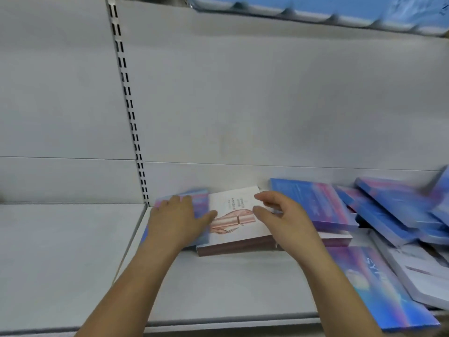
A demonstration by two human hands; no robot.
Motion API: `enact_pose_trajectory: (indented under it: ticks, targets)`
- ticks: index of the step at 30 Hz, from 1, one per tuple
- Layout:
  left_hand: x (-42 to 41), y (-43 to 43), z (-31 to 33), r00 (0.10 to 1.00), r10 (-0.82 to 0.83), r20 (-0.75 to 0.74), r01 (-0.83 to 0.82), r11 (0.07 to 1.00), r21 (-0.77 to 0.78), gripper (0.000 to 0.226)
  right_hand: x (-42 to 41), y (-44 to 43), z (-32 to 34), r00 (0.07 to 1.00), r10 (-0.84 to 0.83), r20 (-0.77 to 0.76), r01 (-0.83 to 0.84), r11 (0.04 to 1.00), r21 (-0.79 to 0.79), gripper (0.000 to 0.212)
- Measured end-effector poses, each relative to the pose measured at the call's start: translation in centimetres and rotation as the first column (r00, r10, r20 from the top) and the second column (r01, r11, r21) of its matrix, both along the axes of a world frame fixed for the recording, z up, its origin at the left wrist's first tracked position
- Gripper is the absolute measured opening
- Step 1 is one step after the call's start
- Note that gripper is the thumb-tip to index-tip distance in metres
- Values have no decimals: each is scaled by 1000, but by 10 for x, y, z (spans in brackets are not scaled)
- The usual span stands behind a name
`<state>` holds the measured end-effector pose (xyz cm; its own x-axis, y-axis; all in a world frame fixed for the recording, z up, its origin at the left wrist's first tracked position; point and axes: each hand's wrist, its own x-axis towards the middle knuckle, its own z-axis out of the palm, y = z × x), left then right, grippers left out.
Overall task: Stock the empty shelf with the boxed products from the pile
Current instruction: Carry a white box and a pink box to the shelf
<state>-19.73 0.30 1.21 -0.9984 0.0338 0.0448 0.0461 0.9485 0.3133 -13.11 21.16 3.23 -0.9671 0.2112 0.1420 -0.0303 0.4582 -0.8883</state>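
Box (233, 205) between left hand (179, 215), right hand (284, 215) (apparently).

Entry, as I read it on the head feed: grey-white metal shelf (230, 288), its middle and front strip bare.

- Left rear corner: blue-and-pink box (198, 203), lying flat.
- Touching it on the right: white box (233, 212) with a pink drawing, printed face up, lying askew.
- Right side: pile of blue boxes (388, 210), overlapping and tilted.
- Front right: flat blue box (379, 288), with a pale grey box (418, 271) just beside it.
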Motion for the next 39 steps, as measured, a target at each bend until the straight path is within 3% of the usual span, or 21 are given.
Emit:
enact_pose_trajectory:
  ticks: [1, 3, 4, 6, 9, 12, 15, 18, 21, 23, 29, 35, 39]
  targets:
    - [-7, 6, -2, 999, 30, 41, -25, 994, -103, 84, -1, 0, -1, 999, -20, -40, 19, 1000, -25, 17]
    - [-19, 13, -8, 992, 60, 111, -44, 989, -145, 96, 4, 3, -1, 994, -59, -88, 54, 997, -55, 7]
    - [-22, 15, -7, 991, 52, 125, -31, 986, -163, 97, 8, 5, -1, 997, -38, -67, 35, 998, -44, 14]
    - [-25, 15, -6, 993, 21, 115, 3, 979, -206, 89, 19, 6, -2, 987, 74, 144, -71, 997, -24, 38]
    - [-24, 14, 7, 991, -38, 130, 62, 980, -190, 75, 26, 5, -10, 838, 169, 518, -196, 981, -2, 55]
    - [-17, 13, 21, 987, -56, 148, 80, 983, -164, 91, 23, 6, -18, 790, 168, 590, -201, 980, -9, 49]
    - [-10, 4, 26, 992, -43, 116, 50, 997, -56, 105, 25, 6, -22, 808, 179, 561, -149, 984, -99, 53]
    - [-1, -13, 36, 998, -28, 51, 20, 987, 162, 103, 32, -3, -29, 855, 156, 495, 16, 946, -324, 51]
    - [9, -30, 47, 999, -44, 17, 34, 923, 382, 89, 33, -14, -33, 883, 121, 453, 190, 790, -582, 48]
    - [15, -43, 53, 999, -41, -23, 47, 871, 490, 81, 30, -23, -32, 887, 126, 445, 239, 698, -675, 48]
    - [23, -73, 43, 979, 146, -143, 31, 583, 812, 61, 15, -46, -32, 930, 9, 367, 259, 692, -674, 30]
    - [24, -105, 6, 899, 407, -161, 4, 359, 933, 54, 6, -50, -38, 970, -134, 201, 225, 805, -549, 27]
    - [27, -126, -9, 896, 405, -183, 80, 260, 962, 52, -2, -46, -26, 986, -168, -21, 131, 835, -534, 29]
